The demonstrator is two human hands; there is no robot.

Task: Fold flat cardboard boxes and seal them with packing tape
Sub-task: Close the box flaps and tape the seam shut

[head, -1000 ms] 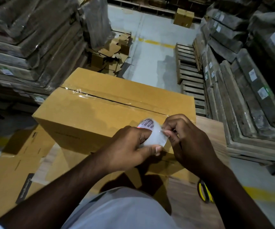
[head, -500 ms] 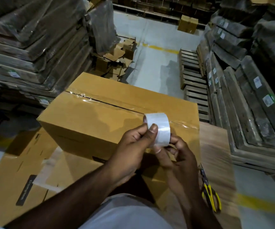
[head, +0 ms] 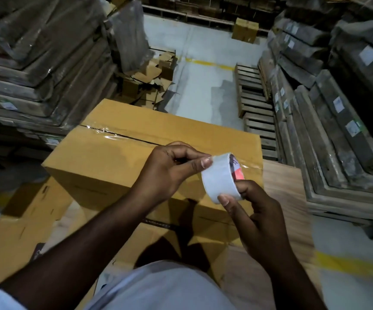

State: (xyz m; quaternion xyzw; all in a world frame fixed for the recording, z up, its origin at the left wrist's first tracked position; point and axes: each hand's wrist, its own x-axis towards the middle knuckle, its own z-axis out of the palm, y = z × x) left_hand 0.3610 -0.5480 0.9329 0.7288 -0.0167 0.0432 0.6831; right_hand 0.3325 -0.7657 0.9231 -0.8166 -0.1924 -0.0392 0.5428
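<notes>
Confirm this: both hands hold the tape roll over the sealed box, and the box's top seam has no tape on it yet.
Not quite. The head view shows clear tape already running along the top seam of the box. The rest stands: the left hand and right hand hold the tape roll over it.

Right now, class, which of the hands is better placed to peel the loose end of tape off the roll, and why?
Left. The left hand already pinches at the top edge of the tape roll, while the right hand grips the roll from below, steadying it.
</notes>
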